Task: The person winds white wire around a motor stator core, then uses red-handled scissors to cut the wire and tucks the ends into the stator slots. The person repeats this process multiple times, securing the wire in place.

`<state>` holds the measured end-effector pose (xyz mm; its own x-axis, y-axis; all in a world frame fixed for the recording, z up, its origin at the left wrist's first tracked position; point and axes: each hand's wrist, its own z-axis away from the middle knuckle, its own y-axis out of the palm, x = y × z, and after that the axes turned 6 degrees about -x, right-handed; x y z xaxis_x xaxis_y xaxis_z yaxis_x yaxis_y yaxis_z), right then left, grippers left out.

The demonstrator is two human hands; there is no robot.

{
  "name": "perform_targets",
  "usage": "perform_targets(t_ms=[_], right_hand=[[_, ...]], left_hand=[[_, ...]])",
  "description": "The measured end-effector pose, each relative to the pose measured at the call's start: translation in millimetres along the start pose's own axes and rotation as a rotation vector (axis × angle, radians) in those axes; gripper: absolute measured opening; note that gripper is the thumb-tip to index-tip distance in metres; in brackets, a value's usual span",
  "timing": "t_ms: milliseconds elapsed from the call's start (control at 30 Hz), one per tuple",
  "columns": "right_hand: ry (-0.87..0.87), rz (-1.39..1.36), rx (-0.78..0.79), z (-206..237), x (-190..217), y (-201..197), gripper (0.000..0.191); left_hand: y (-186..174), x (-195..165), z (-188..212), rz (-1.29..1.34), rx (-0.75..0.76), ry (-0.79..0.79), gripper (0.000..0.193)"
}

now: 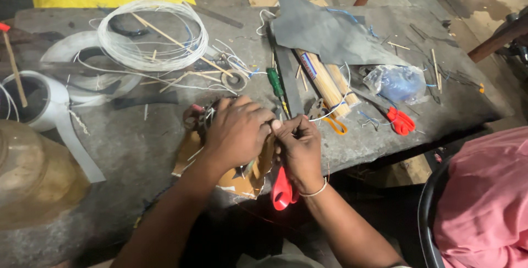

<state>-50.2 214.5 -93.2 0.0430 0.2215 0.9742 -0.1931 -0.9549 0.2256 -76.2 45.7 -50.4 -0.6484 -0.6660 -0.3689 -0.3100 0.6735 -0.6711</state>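
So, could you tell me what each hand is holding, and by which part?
The left hand covers a small wire-wound object, mostly hidden. The right hand pinches a thin white wire at its fingertips; whether it grips the red handles below cannot be told.

Clear plastic bag (397,82), table's right; striped label (308,65) beside.

A loose coil of thin white wire (157,31) lies near a green-handled screwdriver (275,82), a dark grey sheet (324,34), wooden sticks (329,83) and orange-handled pliers (400,120) (all on the worn grey workbench (137,141))

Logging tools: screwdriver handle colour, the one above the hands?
Green handle on the screwdriver; it shows clearly in the head view, the only view.
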Motion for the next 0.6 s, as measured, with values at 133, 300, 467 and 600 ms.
perform_targets(t_ms=[133, 300, 467, 600], right_hand=[[-0.295, 0.179, 0.031, 15, 4, -19, 0.019], [-0.556, 0.707, 0.338, 0, 37, -54, 0.015], [-1.110, 0.996, 0.528, -44, 64, -52, 0.024], [-1.295, 1.014, 0.644, -54, 73, -39, 0.026]], left_hand=[[-3, -3, -3, 0.033, 0.083, -0.084, 0.012], [-7, -5, -3, 0.023, 0.155, -0.101, 0.011], [-6, -4, -2, 0.011, 0.152, -0.055, 0.007], [-1, -2, 0, 0.007, 0.107, -0.039, 0.009]])
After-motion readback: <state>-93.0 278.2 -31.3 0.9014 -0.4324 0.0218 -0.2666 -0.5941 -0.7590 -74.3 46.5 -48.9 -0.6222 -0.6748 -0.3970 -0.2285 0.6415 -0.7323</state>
